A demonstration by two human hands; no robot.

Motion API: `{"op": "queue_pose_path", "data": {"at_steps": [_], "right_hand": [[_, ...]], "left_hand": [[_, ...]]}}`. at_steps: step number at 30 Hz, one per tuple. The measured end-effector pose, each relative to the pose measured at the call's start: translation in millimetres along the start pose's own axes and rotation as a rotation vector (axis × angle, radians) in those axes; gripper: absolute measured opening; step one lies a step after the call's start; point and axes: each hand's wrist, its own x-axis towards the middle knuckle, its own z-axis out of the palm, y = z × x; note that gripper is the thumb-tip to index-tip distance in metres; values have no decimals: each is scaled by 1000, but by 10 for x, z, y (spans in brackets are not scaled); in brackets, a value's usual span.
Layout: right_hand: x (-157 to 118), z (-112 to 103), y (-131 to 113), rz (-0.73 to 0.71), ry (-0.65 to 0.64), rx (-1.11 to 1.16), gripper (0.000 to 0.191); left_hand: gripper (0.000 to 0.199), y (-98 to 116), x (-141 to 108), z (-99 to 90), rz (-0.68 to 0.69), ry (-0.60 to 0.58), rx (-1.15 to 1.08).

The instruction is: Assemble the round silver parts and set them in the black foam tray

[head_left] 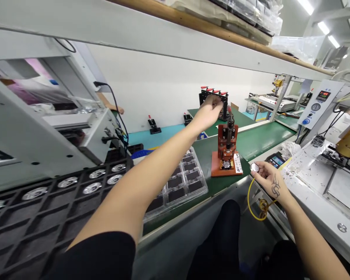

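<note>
My left hand (212, 109) reaches far out to a black clamp fixture (204, 93) with several red-tipped levers. Its fingers are curled together in front of the fixture, and what they hold, if anything, is hidden. My right hand (268, 177) pinches a small round silver metal part (254, 167) between thumb and fingers, over the bench's near edge. Between my hands stands an orange toggle-clamp press (228, 146), with a small round part (226, 165) seated in its base. A clear plastic tray (189, 171) with dark compartments lies partly under my left forearm.
At left, a black compartment tray (55, 202) holds several round silver parts. Small black clamps (154, 126) stand on the blue surface behind. Another person's hand (119, 109) shows past the grey machine frame. A control box (319, 103) and a yellow cable (251, 206) are at right.
</note>
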Motion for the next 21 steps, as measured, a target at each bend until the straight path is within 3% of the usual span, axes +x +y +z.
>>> {"op": "queue_pose_path", "data": {"at_steps": [1, 4, 7, 11, 14, 18, 21], "right_hand": [[8, 36, 91, -1, -23, -6, 42], [78, 151, 352, -23, -73, -44, 40], [280, 302, 547, -51, -99, -76, 38], [585, 494, 714, -77, -116, -126, 36], [680, 569, 823, -81, -135, -158, 37], [712, 640, 975, -77, -169, -195, 39], [797, 747, 1071, -87, -229, -218, 37]], "left_hand": [[25, -155, -142, -79, -93, -25, 112], [26, -502, -729, -139, -280, -370, 224], [18, -697, -1251, 118, -310, -610, 206], [11, -880, -1514, 596, -271, -645, 228], [13, -983, -1498, 764, -215, -623, 233], [22, -995, -1502, 737, -179, -614, 210], [26, -910, -1568, 561, -193, -619, 202]]}}
